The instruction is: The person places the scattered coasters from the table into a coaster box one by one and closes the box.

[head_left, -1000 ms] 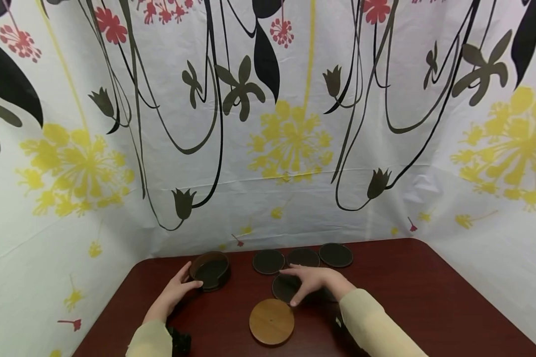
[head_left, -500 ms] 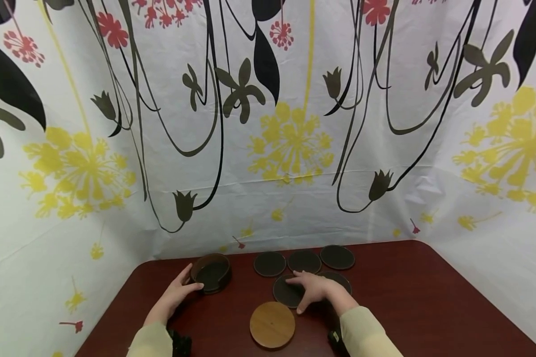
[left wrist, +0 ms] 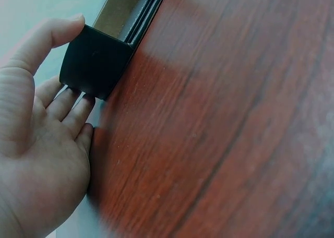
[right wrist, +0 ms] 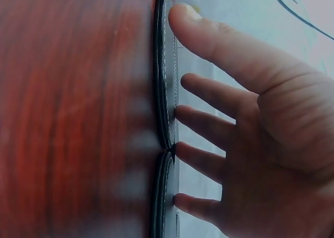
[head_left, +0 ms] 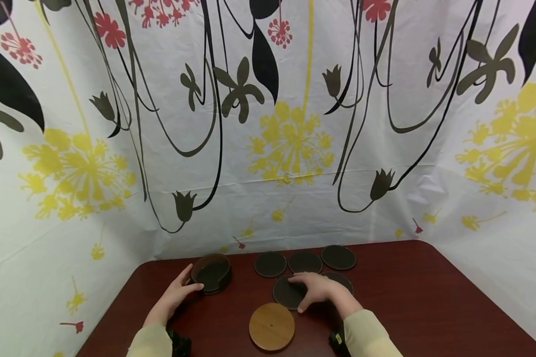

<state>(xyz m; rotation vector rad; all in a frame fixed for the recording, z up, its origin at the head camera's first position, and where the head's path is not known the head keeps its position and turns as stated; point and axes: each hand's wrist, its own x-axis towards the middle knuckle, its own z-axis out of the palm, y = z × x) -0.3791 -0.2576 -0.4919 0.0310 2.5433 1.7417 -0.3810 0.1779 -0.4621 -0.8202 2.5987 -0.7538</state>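
dark coasters (head_left: pixel 270 264): 5 | wooden disc (head_left: pixel 272 327): 1 | coaster holder (head_left: pixel 211 272): 1 | hands (head_left: pixel 174 296): 2

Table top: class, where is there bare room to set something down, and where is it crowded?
Bare table lies right of the dark coasters, out to the right edge. A narrower strip lies between the coaster holder and the wooden disc. The middle is crowded: coasters, right hand, disc.

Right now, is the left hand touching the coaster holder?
Touching. In the left wrist view the left hand has its thumb along the top of the dark coaster holder and its fingertips against the side; the head view agrees.
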